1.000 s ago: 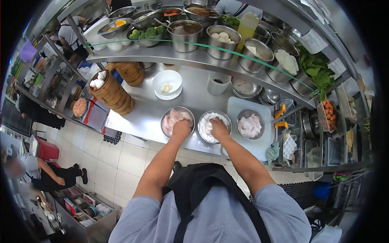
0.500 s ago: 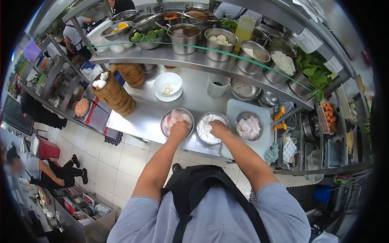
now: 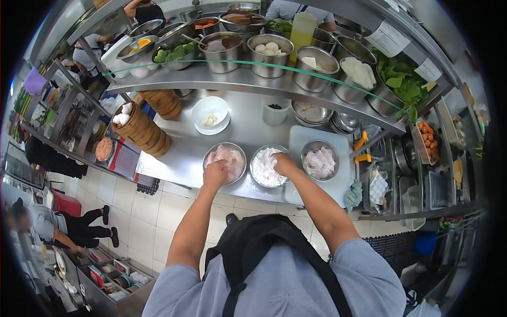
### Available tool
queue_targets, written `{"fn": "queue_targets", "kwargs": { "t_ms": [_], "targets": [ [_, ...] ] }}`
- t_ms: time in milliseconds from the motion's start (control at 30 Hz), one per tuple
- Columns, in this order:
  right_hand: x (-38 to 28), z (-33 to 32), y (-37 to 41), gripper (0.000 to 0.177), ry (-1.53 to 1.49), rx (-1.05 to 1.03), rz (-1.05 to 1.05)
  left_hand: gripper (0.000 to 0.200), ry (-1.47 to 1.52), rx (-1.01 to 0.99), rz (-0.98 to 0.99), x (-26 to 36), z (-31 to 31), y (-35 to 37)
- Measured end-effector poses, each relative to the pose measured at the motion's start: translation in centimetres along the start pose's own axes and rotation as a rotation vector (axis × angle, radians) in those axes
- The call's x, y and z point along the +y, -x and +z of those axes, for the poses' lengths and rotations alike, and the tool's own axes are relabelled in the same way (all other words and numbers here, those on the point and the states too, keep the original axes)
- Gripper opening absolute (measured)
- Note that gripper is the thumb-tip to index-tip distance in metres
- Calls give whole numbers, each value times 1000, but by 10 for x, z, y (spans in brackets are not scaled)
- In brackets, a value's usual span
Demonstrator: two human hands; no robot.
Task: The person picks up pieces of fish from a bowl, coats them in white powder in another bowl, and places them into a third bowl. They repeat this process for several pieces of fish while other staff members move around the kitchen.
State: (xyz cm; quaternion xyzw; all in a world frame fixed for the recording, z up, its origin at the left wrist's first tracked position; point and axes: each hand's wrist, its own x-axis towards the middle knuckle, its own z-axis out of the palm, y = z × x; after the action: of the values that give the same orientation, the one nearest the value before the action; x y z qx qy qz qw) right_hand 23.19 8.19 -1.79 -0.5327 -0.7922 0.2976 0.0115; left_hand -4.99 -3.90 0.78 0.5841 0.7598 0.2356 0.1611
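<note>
We are seeing a steel counter (image 3: 182,129) carrying a white dish (image 3: 213,130), bamboo steamers (image 3: 140,132), two metal bowls (image 3: 242,165) and a pale board (image 3: 343,158)

Bare counter (image 3: 183,148) between bamboo steamer (image 3: 141,132) and left bowl (image 3: 224,144) lets a hand pass. Left bowl and middle bowl (image 3: 269,186) sit close, narrow gap. Shelf (image 3: 211,80) blocks rear from above; white bowl (image 3: 209,105) stands behind left bowl.

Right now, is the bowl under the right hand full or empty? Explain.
Not empty: white powdery material lies in the bowl, beneath the right hand; depth is unclear.
</note>
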Motion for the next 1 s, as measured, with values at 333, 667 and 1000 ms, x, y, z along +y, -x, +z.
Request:
{"fn": "queue_targets", "kwargs": {
  "t_ms": [333, 667, 1000],
  "targets": [
    [-11, -2, 4, 62, -135, 52, 89, 31, -109, -48, -127, 1, -8, -8],
    [-14, 4, 28, 43, -208, 233, -72, 30, -86, 29, -32, 2, 7, -12],
    [108, -113, 34, 51, -274, 349, 216, 29, 75, -153, 384, 99, 60, -19]
  ]
}}
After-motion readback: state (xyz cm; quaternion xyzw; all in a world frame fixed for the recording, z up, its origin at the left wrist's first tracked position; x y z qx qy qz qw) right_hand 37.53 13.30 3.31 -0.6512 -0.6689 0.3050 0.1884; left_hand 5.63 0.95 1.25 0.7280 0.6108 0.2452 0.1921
